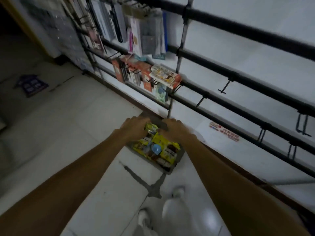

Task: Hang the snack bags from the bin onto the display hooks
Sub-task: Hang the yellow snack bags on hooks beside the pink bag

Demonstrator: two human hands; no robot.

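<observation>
A person reaches down to a grey bin (172,169) on the tiled floor. The left hand (134,128) curls round a small green-and-yellow snack bag (150,128), held just above the pile of yellow bags (163,147). The right hand (173,130) touches the bag's other end; its fingers are hidden, so its grip cannot be told. Empty display hooks (223,87) jut from a black rail (255,92) up and rightward, nearer the right hand, with nothing between.
</observation>
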